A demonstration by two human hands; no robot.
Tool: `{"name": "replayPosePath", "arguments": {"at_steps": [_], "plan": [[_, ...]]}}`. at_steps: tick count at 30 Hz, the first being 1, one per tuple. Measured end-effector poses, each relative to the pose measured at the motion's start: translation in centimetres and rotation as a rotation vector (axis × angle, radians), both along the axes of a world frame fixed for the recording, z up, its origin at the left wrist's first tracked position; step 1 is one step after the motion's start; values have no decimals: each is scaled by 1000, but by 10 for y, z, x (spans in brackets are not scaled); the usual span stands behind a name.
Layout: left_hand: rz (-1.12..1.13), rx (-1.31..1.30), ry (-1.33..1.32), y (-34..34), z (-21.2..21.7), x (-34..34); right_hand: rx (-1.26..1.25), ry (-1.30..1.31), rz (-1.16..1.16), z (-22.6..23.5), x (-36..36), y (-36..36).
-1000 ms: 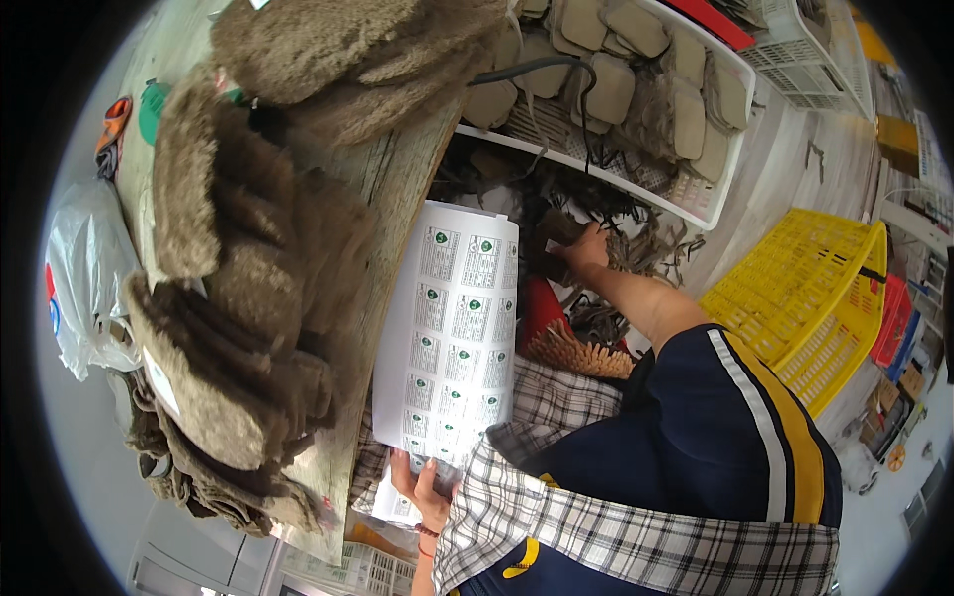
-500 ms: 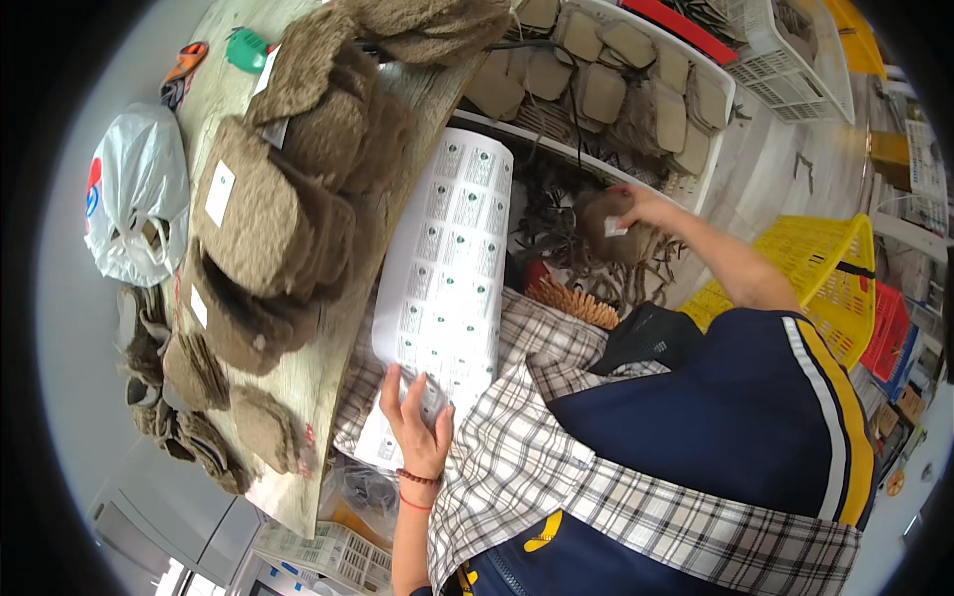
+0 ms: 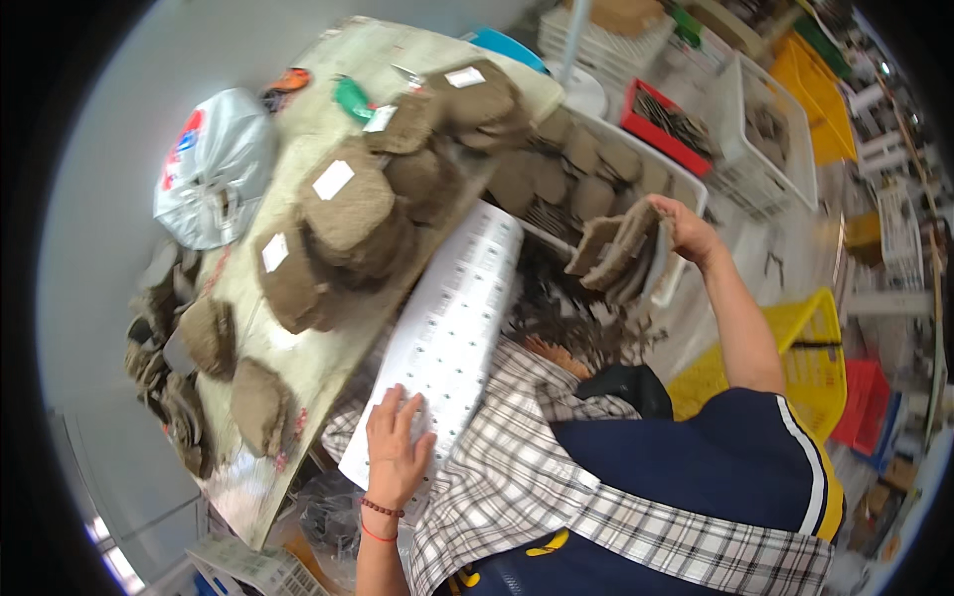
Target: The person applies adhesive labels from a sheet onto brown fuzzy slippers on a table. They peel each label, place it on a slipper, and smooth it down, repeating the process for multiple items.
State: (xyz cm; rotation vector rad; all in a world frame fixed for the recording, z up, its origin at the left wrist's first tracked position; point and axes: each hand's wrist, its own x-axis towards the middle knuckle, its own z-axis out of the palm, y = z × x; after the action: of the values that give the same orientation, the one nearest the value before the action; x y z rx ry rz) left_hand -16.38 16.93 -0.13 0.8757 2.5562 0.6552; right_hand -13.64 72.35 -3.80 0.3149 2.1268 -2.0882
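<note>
My left hand (image 3: 396,459) lies with its fingers stretched out on a long white sheet of printed labels (image 3: 452,323), which rests across my lap beside the table edge. My right hand (image 3: 686,230) is raised at the right and closed on the edge of a small stack of brown fuzzy pads (image 3: 628,250). The pads fan apart a little and hang over a white crate (image 3: 684,191) full of similar pads. On the table to my left, piles of brown fuzzy pads (image 3: 350,211) carry white labels on top.
Brown scraps (image 3: 576,308) lie below the crate. A yellow basket (image 3: 735,348) stands at my right, with a red bin (image 3: 863,402) beyond it. A red tray (image 3: 664,129) and another white crate (image 3: 760,149) are farther off. A plastic bag (image 3: 214,164) sits by the wall.
My right hand has come up from the scraps, now with several pads in its grip. My left hand stays on the label sheet. The view has shifted.
</note>
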Motion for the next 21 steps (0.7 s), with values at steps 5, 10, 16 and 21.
{"name": "replayPosePath", "arguments": {"at_steps": [5,10,16,21], "plan": [[-11,41,105,-29,-20,9,20,200,313,78,-89,-42],[-16,185,204,-47,-21,1,96,190,519,158,-188,-98],[177,274,695,-12,49,-67,372,-50,682,186,-292,-143],[232,115,668,29,44,-139,668,-172,812,176,-337,-176]]}}
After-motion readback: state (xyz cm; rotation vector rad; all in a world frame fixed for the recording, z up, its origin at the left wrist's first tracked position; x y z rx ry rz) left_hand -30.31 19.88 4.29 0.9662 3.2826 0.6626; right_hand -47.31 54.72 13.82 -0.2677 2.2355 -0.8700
